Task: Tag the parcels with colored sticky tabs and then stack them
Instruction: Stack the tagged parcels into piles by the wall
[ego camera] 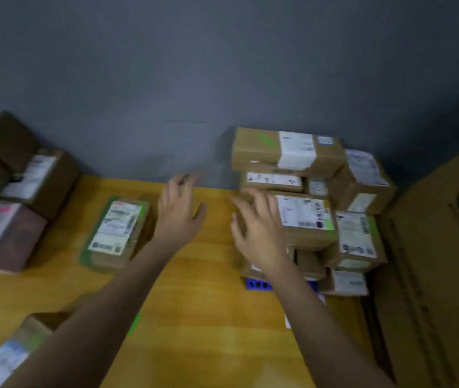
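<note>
Fingers (241,205) of right hand (256,231) touching stacked parcels (306,219).

Parcel sorting room or mailroom

Labelled cardboard parcels (301,189) are crowding a yellow wooden table (208,275) at centre, with a large printed carton (441,261) standing at right.

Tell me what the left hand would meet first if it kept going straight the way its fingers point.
Probably nothing on the table: the left hand points past the far edge, so the grey wall comes first. Depth is unclear through the blur.
</note>
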